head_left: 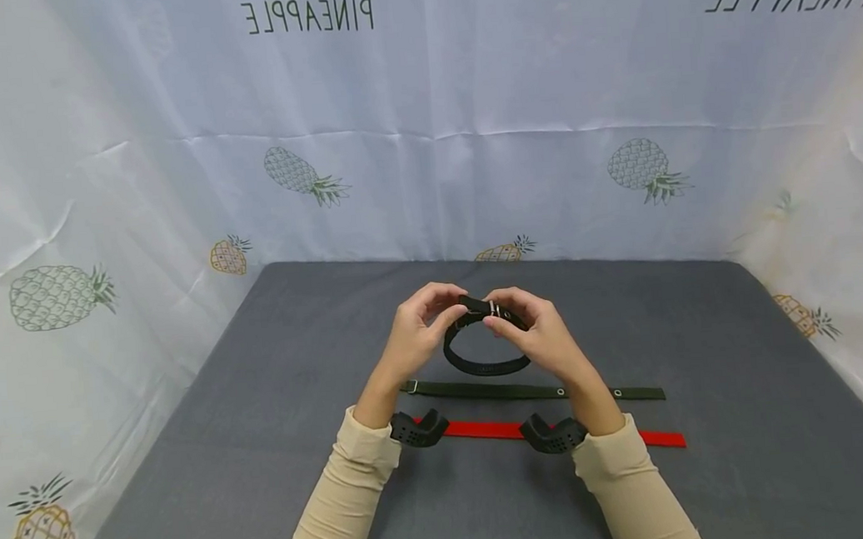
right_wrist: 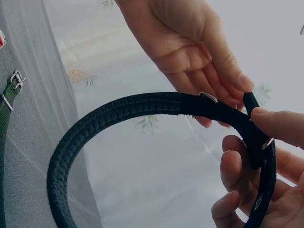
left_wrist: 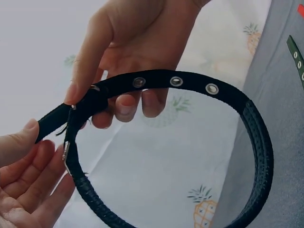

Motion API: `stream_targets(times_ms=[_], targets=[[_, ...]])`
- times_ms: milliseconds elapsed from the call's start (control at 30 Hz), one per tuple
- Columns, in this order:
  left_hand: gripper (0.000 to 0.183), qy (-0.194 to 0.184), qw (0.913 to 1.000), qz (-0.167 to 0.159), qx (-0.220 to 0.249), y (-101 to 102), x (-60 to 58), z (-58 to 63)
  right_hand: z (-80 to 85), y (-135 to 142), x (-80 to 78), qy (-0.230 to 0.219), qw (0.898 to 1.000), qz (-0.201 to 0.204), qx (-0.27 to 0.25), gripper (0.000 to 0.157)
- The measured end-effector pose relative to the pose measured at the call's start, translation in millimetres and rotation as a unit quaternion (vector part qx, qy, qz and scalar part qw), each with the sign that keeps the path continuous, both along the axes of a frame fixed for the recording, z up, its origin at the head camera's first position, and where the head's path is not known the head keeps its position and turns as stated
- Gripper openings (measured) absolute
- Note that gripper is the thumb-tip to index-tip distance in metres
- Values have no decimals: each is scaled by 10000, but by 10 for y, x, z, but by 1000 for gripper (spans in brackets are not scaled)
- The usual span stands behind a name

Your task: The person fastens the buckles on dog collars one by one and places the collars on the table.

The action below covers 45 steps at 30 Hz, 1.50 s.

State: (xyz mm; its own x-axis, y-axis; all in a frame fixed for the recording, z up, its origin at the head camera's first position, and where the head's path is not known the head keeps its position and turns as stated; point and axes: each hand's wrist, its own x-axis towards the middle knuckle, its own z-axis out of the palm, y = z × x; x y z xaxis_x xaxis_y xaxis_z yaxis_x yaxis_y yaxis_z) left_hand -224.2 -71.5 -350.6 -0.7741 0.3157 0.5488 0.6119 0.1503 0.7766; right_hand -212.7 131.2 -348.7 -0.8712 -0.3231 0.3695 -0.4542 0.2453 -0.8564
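Note:
Both hands hold a black collar [head_left: 487, 369] up above the grey table, bent into a closed loop with its padded part hanging lowest. My left hand [head_left: 424, 328] pinches the collar's strap end between thumb and fingers. Across from it, my right hand [head_left: 537, 329] grips the collar at the metal buckle [head_left: 494, 308], thumb pressed on the strap there. The strap end passes through the buckle and sticks out toward the left hand. Metal-rimmed eyelets [left_wrist: 176, 80] run along the strap beside the right hand in the left wrist view.
A green collar [head_left: 485, 390] with a buckle and eyelets lies stretched out on the table [head_left: 303, 479] below the hands. Nearer lies a red strap [head_left: 480, 430], partly hidden by the wrist cameras. A pineapple-print curtain [head_left: 426, 78] surrounds the table at back and sides.

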Motion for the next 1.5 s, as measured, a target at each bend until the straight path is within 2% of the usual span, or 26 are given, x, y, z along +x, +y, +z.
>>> stream_targets(times_ms=[133, 333, 533, 633, 1000, 1267, 1400, 1500], targets=[[22, -86, 9998, 73, 157, -11, -5, 18, 11, 5, -11, -51, 10000, -55, -46, 26], [23, -162, 9988, 12, 460, -12, -20, 17, 20, 13, -21, -109, 9999, -74, -39, 27], [24, -313, 9939, 280, 1021, -30, -27, 34, 9, 33, -21, -139, 9997, -203, -36, 26], [24, -382, 9918, 313, 1181, -45, -32, 41, 2, 33, -24, -177, 9996, -217, -37, 25], [28, -596, 9882, 119, 1407, -36, -32, 39, -2, 23, -20, -75, 9998, -159, -103, 19], [31, -935, 9838, -201, 1515, -24, -39, 10, 4, 40, -18, 81, 9993, -232, -273, 17], [31, -1176, 9823, -468, 1383, 8, -43, -10, 3, 45, -22, 144, 9991, -236, -309, 16], [30, -1343, 9821, -552, 1201, 33, -39, -21, 5, 47, -22, 159, 9991, -214, -340, 16]])
